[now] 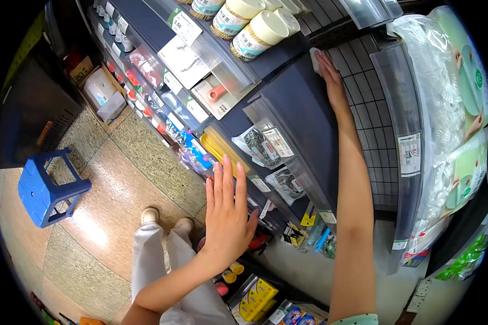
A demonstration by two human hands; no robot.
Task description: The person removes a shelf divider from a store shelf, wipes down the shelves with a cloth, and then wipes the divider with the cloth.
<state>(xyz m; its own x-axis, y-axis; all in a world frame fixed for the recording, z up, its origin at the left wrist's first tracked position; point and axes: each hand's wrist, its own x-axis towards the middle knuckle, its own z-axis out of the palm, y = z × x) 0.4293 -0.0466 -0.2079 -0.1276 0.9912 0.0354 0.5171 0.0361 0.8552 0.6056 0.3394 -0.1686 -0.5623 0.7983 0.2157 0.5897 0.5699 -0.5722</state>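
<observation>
A small white cloth [315, 61] is at the far end of the dark blue shelf [309, 122]. Nearest, the left hand [225, 230] is wide open, holding nothing; farther off, the right hand [331, 76] holds the cloth under outstretched fingers, beside the black wire grid [370, 92]. How much surface is done or left does not show.

We record a matt, smooth dark shelf panel [309, 108]; glossy clear plastic price rails [276, 138]; a blue plastic stool [51, 187], smooth; floor tiles [100, 208], polished in part, elsewhere rough-looking and speckled.
</observation>
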